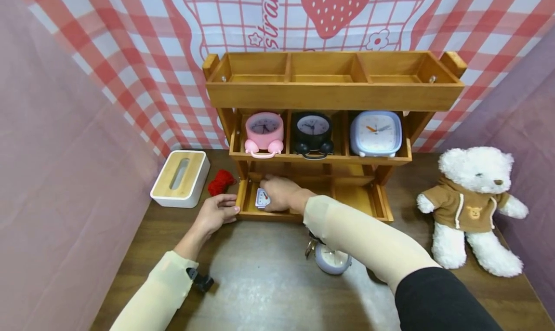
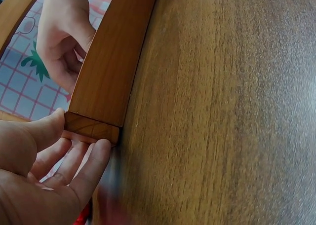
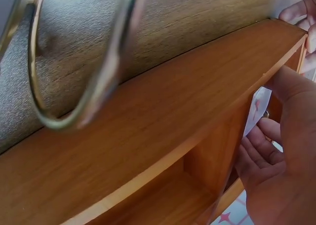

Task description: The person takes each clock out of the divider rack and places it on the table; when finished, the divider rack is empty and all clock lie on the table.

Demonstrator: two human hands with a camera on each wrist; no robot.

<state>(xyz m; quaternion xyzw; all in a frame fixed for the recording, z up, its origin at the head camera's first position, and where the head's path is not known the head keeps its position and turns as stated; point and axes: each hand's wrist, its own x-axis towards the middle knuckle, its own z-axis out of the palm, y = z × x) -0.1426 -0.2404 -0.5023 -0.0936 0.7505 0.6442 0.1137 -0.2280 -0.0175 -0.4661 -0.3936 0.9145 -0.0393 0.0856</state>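
In the lowest tier of a wooden shelf [image 1: 269,215], at its left compartment, my right hand [image 1: 282,193] holds a small square clock [image 1: 262,198] with a pale lavender rim and a white dial. The right wrist view shows curled fingers against the pale clock [image 3: 256,109], partly hidden by the hand and the divider. My left hand [image 1: 217,209] grips the front left corner of that tier. Up close in the left wrist view, its thumb and fingertips lie on either side of the wooden corner [image 2: 91,128].
The middle tier holds a pink clock [image 1: 264,128], a black clock [image 1: 313,131] and a blue clock [image 1: 376,133]. A round lavender clock [image 1: 333,259] lies under my right forearm. Red yarn [image 1: 221,181] and a tissue box [image 1: 179,179] sit left, a teddy bear [image 1: 472,210] right.
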